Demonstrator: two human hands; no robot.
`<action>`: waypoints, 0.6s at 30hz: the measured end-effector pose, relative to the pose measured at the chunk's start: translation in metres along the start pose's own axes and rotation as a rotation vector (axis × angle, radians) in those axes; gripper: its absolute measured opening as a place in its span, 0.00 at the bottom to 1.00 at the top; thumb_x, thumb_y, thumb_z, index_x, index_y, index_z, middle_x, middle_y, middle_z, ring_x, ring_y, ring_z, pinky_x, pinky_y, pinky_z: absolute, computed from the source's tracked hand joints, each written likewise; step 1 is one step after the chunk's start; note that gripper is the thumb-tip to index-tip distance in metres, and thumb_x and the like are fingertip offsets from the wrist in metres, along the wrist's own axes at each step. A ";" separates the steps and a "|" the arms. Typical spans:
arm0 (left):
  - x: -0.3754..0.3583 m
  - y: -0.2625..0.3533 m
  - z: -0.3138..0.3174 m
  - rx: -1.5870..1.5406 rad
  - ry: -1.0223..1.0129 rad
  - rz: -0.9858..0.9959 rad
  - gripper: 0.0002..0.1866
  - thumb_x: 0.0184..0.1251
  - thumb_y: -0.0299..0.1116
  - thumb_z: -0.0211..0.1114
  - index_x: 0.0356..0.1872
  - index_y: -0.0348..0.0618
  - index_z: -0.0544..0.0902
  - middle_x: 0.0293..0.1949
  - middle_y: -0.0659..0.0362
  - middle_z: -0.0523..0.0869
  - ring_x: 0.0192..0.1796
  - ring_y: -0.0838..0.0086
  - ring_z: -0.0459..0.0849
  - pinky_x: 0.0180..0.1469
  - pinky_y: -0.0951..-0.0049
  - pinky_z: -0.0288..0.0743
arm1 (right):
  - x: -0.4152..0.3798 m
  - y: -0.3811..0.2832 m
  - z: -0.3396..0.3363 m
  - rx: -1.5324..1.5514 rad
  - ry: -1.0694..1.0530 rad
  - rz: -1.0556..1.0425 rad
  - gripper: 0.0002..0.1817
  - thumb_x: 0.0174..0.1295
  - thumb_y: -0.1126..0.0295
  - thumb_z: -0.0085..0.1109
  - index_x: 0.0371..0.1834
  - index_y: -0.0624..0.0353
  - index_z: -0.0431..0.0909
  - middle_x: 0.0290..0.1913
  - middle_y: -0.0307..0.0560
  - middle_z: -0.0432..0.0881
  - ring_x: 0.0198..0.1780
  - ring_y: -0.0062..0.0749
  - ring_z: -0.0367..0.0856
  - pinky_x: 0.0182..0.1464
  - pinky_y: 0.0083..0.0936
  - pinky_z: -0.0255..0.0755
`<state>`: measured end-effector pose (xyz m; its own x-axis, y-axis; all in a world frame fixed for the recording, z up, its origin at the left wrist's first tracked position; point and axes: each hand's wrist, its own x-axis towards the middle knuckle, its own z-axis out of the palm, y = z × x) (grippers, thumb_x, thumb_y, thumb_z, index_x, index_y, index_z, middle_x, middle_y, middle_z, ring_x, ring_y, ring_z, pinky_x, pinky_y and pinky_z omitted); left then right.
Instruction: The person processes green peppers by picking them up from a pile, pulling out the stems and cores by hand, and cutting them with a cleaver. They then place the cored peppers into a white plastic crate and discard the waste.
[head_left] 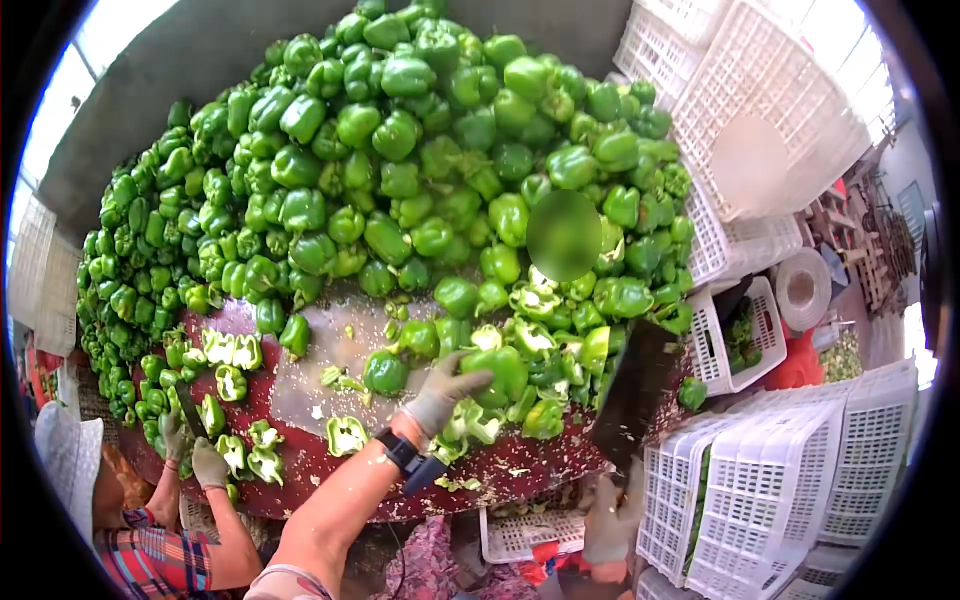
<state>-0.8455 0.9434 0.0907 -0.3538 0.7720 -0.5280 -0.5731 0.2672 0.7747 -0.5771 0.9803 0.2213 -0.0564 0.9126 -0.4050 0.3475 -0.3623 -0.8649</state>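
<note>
My left hand (440,395), in a pale glove with a dark watch at the wrist, grips the left side of a large green pepper (502,374) over the table's front edge. My right hand (612,518), also gloved, is low at the right, below the table edge, around the handle end of a broad dark cleaver (634,388). The blade points up beside the peppers. Cut pepper pieces (470,425) lie just under my left hand, and an opened pepper half (346,436) lies to its left.
A big heap of green peppers (390,180) covers the dark red table (400,490). At the left, a co-worker (165,550) holds a knife near cut halves. White crates (765,480) stand at the right; another crate (530,535) is below the edge.
</note>
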 end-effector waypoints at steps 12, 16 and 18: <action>-0.013 -0.060 -0.106 0.264 0.430 -0.008 0.35 0.73 0.51 0.57 0.69 0.31 0.67 0.72 0.42 0.67 0.74 0.56 0.64 0.75 0.68 0.55 | 0.035 0.119 0.052 -0.425 -0.231 -0.032 0.27 0.66 0.66 0.58 0.68 0.61 0.71 0.42 0.55 0.85 0.40 0.36 0.83 0.45 0.31 0.77; 0.048 -0.048 -0.159 0.482 0.607 0.049 0.36 0.71 0.47 0.60 0.70 0.29 0.64 0.70 0.39 0.68 0.71 0.55 0.67 0.73 0.65 0.59 | 0.028 0.179 0.038 -0.263 -0.146 0.109 0.27 0.65 0.72 0.57 0.68 0.64 0.70 0.39 0.50 0.80 0.35 0.30 0.78 0.37 0.26 0.71; 0.091 -0.041 -0.182 0.548 0.681 0.151 0.39 0.68 0.47 0.62 0.71 0.30 0.62 0.69 0.38 0.69 0.70 0.55 0.69 0.71 0.64 0.62 | 0.019 0.209 0.029 -0.221 -0.135 0.184 0.27 0.64 0.75 0.56 0.68 0.62 0.69 0.32 0.41 0.75 0.27 0.21 0.70 0.28 0.21 0.65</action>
<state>-0.9885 0.8974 -0.0526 -0.8603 0.3575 -0.3635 -0.1114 0.5639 0.8183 -0.5328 0.9164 0.0242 -0.0928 0.7967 -0.5972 0.5577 -0.4553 -0.6941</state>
